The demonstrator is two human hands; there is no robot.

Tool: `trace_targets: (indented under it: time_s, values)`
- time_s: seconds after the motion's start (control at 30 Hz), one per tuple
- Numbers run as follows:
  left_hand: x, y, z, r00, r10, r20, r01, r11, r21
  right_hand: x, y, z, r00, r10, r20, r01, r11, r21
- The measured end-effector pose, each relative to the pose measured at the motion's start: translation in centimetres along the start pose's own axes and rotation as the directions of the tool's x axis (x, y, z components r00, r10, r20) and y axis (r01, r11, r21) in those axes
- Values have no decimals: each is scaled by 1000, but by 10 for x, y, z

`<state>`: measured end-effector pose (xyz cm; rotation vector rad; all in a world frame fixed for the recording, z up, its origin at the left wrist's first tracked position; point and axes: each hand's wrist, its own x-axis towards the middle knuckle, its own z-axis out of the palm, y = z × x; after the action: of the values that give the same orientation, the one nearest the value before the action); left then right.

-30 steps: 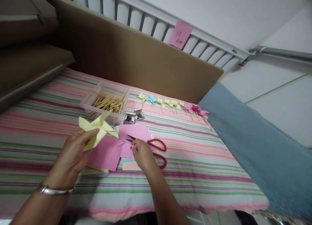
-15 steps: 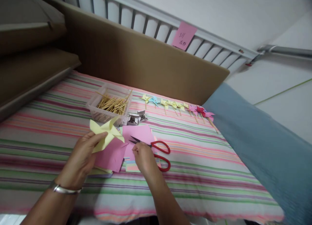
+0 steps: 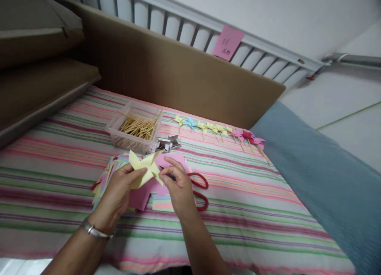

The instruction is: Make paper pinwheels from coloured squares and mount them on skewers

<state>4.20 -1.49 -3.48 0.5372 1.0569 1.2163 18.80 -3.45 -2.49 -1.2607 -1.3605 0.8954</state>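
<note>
My left hand [image 3: 117,189] pinches a pale yellow paper pinwheel [image 3: 145,168] between thumb and fingers, its folded blades spread out. My right hand [image 3: 180,183] is at the pinwheel's right-hand side, thumb and forefinger pressed together by a blade; anything between those fingertips is too small to make out. Under the right hand lie scissors with red handles [image 3: 200,203], their dark blades mostly covered. Pink paper [image 3: 139,197] and a stack of coloured sheets [image 3: 104,177] lie beneath my hands.
A clear plastic box [image 3: 131,144] of thin wooden sticks stands behind my hands, beside small open boxes [image 3: 168,143] of metal bits. Several finished pinwheels [image 3: 212,128] on sticks line the back of the striped cloth [image 3: 238,223]. A cardboard panel [image 3: 178,68] rises behind.
My left hand has carried the pinwheel to the right, uncovering the coloured sheets on the left. My right hand has lifted slightly from over the scissors and met the pinwheel's edge.
</note>
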Motion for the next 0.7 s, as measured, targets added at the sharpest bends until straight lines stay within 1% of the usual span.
trace_targets:
  time_s: [0.1, 0.2, 0.4, 0.5, 0.7]
  values:
    - [-2, -8, 9, 1000, 5, 23, -5, 1000, 3, -3, 0, 4, 999, 41, 2, -41, 999, 20]
    - [-4, -14, 17, 997, -13, 75, 13, 1000, -1, -3, 2, 4, 997, 73, 4, -74, 996, 43]
    - [-7, -18, 21, 994, -39, 102, 39, 999, -4, 0, 6, -3, 993, 115, -7, -115, 993, 33]
    - [-7, -17, 21, 994, -39, 103, 40, 999, -9, -1, 8, -3, 995, 100, -3, -100, 995, 8]
    - [-9, -14, 19, 995, -28, 92, 28, 1000, 4, -4, 7, -1, 999, 34, 2, -33, 999, -37]
